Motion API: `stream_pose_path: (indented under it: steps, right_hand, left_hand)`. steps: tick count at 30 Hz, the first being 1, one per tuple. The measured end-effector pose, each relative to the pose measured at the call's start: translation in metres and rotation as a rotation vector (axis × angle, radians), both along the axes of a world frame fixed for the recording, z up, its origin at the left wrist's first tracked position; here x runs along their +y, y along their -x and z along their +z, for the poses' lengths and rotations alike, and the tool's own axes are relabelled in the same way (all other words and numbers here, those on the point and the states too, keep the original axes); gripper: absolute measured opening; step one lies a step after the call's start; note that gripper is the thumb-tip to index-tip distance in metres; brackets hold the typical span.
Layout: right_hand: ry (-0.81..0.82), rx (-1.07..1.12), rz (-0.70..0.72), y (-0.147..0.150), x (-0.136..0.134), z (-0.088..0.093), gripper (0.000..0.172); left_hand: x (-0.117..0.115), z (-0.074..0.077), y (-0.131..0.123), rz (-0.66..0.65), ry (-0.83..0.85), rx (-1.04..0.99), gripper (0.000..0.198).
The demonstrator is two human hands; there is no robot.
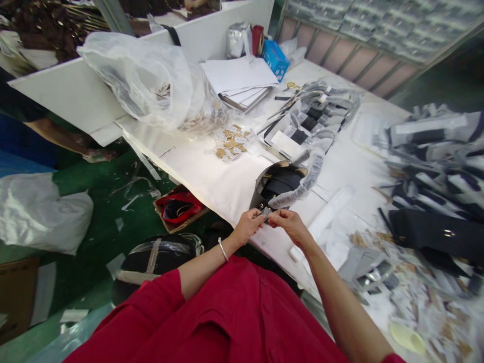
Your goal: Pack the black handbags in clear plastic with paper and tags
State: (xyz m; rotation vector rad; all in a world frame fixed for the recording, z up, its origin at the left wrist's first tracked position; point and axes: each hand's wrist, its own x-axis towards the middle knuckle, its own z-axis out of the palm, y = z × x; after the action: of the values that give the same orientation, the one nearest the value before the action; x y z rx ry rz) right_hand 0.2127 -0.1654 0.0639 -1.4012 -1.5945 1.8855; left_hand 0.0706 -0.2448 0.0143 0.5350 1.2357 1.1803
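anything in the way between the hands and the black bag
Nothing visible: the left hand and right hand pinch a small piece at the near edge of the bag. The wrapped strap curves along its right side, just beyond them.

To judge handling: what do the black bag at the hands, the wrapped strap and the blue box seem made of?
Black bag: probably leather or imitation leather, smooth, by its evenly curved wall.
Wrapped strap: translucent plastic film outside, crinkled and glossy; core unclear.
Blue box: likely printed cardboard, given flat faces and white markings.
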Motion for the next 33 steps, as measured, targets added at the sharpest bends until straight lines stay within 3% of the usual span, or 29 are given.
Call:
stream_pose_path:
  steps: [6, 14, 20, 24, 28, 33]
  right_hand:
    - [0.01, -0.026, -0.071, 0.006, 0.0, -0.015, 0.047]
    - [0.05, 0.012, -0.022, 0.003, 0.005, -0.013, 0.051]
    - [0.0, -0.027, -0.045, 0.006, 0.007, -0.016, 0.05]
    - [0.06, 0.006, 0.052, -0.001, 0.013, -0.014, 0.048]
    - [0.096, 0.005, 0.141, -0.006, 0.019, -0.015, 0.043]
    - [-0.028, -0.167, 0.049, 0.001, 0.015, -0.024, 0.024]
  left_hand:
    - [0.002, 0.005, 0.001, -0.009, -0.012, -0.011, 0.037]
    - [0.001, 0.005, 0.003, -0.024, -0.027, -0.008, 0.034]
    - [0.003, 0.005, 0.005, -0.041, -0.005, -0.201, 0.042]
    - [0.006, 0.001, 0.01, -0.117, 0.096, -0.348, 0.044]
    - [0.009, 0.0, 0.014, -0.164, 0.141, -0.434, 0.043]
    - [0.01, 0.004, 0.008, -0.175, 0.217, -0.487, 0.035]
